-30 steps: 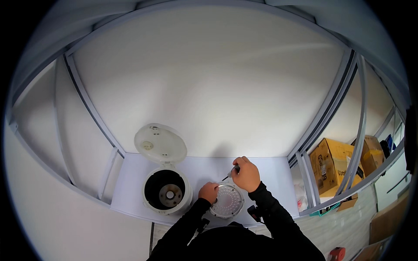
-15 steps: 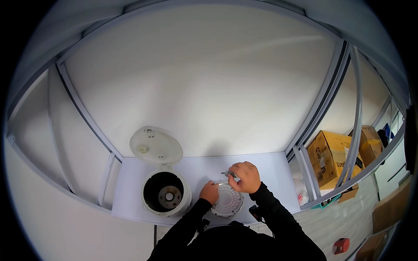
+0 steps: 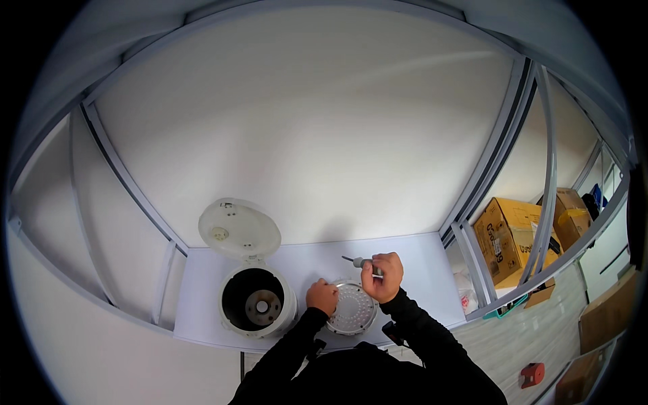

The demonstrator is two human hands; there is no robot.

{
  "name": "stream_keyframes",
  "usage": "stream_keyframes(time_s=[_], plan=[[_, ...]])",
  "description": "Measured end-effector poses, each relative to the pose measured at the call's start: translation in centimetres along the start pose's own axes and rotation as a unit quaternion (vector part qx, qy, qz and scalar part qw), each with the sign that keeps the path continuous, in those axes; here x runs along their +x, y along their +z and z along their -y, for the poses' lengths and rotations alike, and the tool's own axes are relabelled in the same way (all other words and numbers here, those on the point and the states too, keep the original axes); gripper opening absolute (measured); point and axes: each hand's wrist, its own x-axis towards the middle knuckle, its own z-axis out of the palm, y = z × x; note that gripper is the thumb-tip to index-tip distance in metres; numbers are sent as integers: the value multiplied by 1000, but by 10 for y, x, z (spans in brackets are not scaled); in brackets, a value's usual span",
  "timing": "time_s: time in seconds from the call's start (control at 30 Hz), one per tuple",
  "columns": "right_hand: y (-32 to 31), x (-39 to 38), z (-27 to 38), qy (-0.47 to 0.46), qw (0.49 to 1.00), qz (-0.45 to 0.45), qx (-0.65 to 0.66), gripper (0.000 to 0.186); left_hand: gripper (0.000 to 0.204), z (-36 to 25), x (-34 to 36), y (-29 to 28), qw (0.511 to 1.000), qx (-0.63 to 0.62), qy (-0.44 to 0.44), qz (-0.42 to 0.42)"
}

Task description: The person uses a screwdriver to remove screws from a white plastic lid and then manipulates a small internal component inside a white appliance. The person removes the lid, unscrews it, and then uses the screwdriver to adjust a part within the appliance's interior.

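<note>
My right hand (image 3: 383, 279) is wrapped round the handle of a screwdriver (image 3: 366, 263) with a light grey grip. Its thin shaft points left, raised above the far side of a round perforated plate (image 3: 356, 312). The plate is pale and silvery, with small dark spots around its rim, and lies flat on the white table. My left hand (image 3: 322, 297) is closed at the plate's upper left rim, its fingertips partly hidden. To the left stands a white rice cooker (image 3: 290, 312), its lid (image 3: 246, 229) swung up. A metal disc (image 3: 263, 307) shows inside its dark interior.
The white tabletop (image 3: 422, 283) ends at a pale back wall (image 3: 310, 148). Grey frame posts (image 3: 487, 145) stand on both sides. Beyond the right side are cardboard boxes (image 3: 503, 236), a plastic bag (image 3: 466, 293) and a red stool (image 3: 532, 374) on the floor.
My right hand has turned and shifted slightly, so the screwdriver's handle and shaft now show plainly. My left hand has moved a little to the left. The plate and rice cooker have stayed put.
</note>
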Motion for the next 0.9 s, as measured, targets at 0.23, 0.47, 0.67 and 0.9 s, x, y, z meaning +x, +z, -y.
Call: stream_keyframes(time_s=[0.23,0.47,0.67,0.9], plan=[[17,-8,-2,433,885,-72,158,21,11,0,0,-6,994,-81,-73,28],[13,-10,-3,449,873,-65,177,22,13,2,-2,1,988,-132,-80,16],[5,-8,16,380,908,-1,177,23,13,0,-6,4,988,-128,-81,-6],[-9,-9,29,296,948,54,106,21,11,3,-5,9,983,-154,-93,-22]])
